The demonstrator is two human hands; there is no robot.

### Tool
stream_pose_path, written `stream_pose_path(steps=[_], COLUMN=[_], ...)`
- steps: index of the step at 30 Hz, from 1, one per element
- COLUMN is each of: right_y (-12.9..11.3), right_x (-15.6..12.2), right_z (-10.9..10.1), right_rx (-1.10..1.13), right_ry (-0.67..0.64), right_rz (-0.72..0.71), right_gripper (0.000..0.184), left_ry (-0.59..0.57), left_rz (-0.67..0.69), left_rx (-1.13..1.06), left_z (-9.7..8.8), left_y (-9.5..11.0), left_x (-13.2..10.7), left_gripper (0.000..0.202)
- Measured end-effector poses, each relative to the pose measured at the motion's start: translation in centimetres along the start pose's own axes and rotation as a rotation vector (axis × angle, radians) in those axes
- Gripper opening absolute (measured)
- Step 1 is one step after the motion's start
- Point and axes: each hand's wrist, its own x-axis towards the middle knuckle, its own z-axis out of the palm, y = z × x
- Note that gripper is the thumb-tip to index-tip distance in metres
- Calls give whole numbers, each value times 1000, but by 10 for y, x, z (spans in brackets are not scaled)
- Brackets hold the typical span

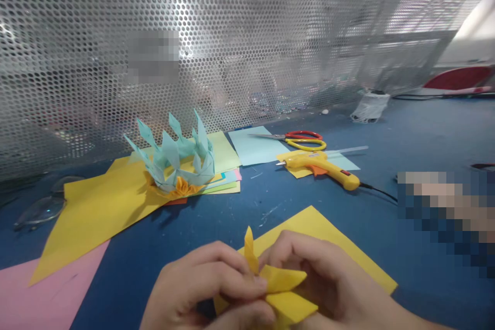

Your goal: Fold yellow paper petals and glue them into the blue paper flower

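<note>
Both of my hands pinch a small folded yellow paper piece (pixel 280 289) low in the middle of the view. My left hand (pixel 204 286) closes its fingers and thumb on the piece's left side. My right hand (pixel 332 283) grips the right side, fingers curled over the fold. A pointed flap of the piece stands up between the two hands. Under my hands lies a flat yellow paper sheet (pixel 363 258) on the blue table (pixel 216 227).
A light blue folded paper crown (pixel 174 157) sits on an orange folded piece atop a stack of coloured sheets. Farther right lie a yellow glue gun (pixel 323 167) with its cord, and red and yellow scissors (pixel 299 139). A pink sheet (pixel 42 294) lies at the left, a perforated metal screen (pixel 247 36) behind.
</note>
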Motion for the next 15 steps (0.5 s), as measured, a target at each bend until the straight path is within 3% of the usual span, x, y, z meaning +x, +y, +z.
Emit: stream_pose_path(steps=[4,8,15], right_y=[0,1,-5], right_x=[1,1,3], right_z=[-1,-2,0], right_rx=[-54,-19,6], right_ry=[20,-47,-75], right_rz=[-36,-92,-77], right_gripper=[38,26,16], left_ry=[61,62,35], left_rz=[-141,-218,-113], left_rx=[-44,-64,-42], left_z=[2,3,2], left_y=[0,0,-3], left_x=[0,0,-3], left_gripper=[28,25,18])
